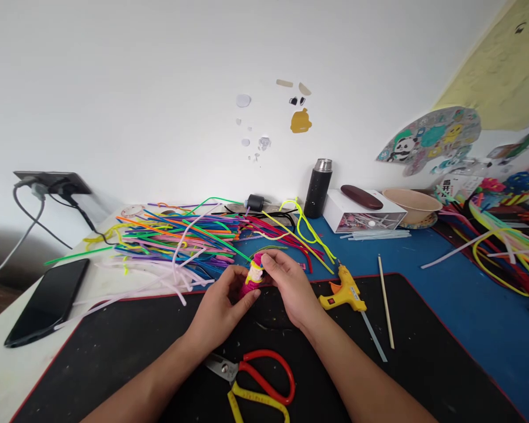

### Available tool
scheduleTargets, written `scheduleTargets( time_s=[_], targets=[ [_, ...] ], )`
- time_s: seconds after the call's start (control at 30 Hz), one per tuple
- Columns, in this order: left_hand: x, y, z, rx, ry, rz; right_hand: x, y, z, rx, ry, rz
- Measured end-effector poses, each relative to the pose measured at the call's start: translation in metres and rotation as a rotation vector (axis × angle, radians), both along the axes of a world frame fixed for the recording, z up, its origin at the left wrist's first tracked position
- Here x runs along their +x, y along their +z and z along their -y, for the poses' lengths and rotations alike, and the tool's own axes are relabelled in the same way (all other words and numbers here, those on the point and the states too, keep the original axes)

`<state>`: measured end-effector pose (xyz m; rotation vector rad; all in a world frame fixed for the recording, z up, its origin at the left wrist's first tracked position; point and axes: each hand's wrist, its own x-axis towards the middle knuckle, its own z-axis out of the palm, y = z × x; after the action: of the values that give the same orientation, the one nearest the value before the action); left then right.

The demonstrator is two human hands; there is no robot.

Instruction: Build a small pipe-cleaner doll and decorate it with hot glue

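Between my two hands, above the black mat (pixel 158 352), is a small pipe-cleaner figure (pixel 254 275) in magenta, yellow and white. My left hand (pixel 223 302) wraps round its lower part, thumb in front. At the figure's magenta top, the thumb and fingers of my right hand (pixel 290 285) pinch together. Scissors (pixel 264 382) with one red and one yellow handle lie below my hands, their blades partly under my left wrist. Right of my right hand rests a yellow glue gun (pixel 346 291) with a glue stick in its back.
Loose pipe cleaners (pixel 180 235) in many colours pile up at the back left, with more (pixel 502 241) at far right. A phone (pixel 48 302) lies left. A wooden stick (pixel 385 302), black flask (pixel 318 188), white drawer box (pixel 361 212) and beige bowl (pixel 412 202) stand or lie right.
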<state>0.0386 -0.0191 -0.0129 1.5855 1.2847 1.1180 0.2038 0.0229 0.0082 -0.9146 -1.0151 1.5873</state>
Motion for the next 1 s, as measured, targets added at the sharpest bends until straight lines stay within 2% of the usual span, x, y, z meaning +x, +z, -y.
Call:
scheduleTargets(
  time_s=[0.3, 1.0],
  targets=[
    [-0.0007, -0.0006, 0.0014, -0.007, -0.011, -0.024, 0.0003, 0.0046, 0.0016, 0.006, -0.013, 0.001],
    [0.0012, 0.0034, 0.0010, -0.004, 0.000, -0.024, 0.0005, 0.0034, 0.0012, 0.005, -0.015, -0.001]
  ],
)
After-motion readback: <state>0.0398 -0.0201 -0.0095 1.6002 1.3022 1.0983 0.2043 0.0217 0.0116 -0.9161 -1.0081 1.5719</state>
